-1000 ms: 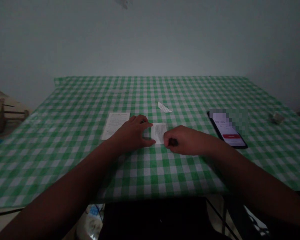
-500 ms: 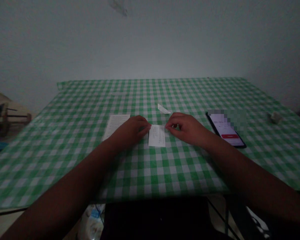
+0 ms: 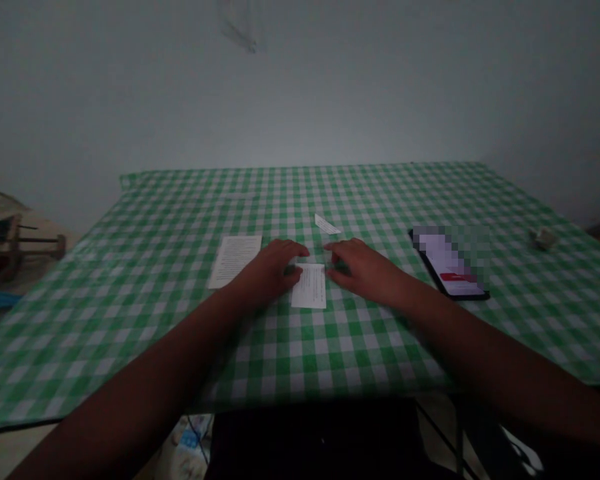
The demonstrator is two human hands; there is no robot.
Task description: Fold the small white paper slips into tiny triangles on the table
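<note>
Flanking small printed paper, left hand, right hand, text unreadable.

Dim light; forearms shadowed; phone screen bright, partly pixelated.

Passable: strip along the far edge of the table, beyond the paper scrap; near-edge stretch between left forearm and right forearm | Narrow: gap between left hand and right hand, at the square paper's far side | In the way: phone right of the right hand, small lump toward right edge
</note>
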